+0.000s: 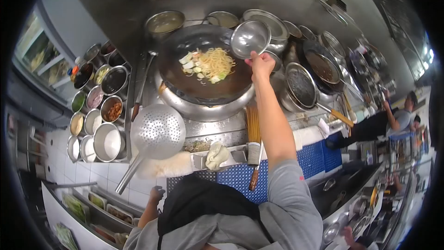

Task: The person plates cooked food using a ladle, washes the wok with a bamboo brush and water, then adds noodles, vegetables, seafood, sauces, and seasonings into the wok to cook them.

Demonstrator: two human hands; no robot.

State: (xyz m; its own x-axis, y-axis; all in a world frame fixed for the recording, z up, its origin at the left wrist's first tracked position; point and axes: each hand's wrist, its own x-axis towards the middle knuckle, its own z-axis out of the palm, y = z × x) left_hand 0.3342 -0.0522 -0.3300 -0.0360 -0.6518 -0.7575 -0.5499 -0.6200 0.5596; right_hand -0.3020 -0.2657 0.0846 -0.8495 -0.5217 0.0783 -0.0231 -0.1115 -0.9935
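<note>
With its fingers closed on the rim, my right hand holds a steel bowl tilted above the right side of a big dark wok. Noodles and pieces of cabbage lie in the wok. Low on the left, my left hand hangs beside my body, small and in shadow; its fingers cannot be made out. A perforated steel skimmer lies near the wok's front left, its handle toward me.
Metal tubs of ingredients stand at the left. A strainer with a wooden handle and more pans are at the right. A bamboo brush and a cloth are in front of the wok. Another person stands far right.
</note>
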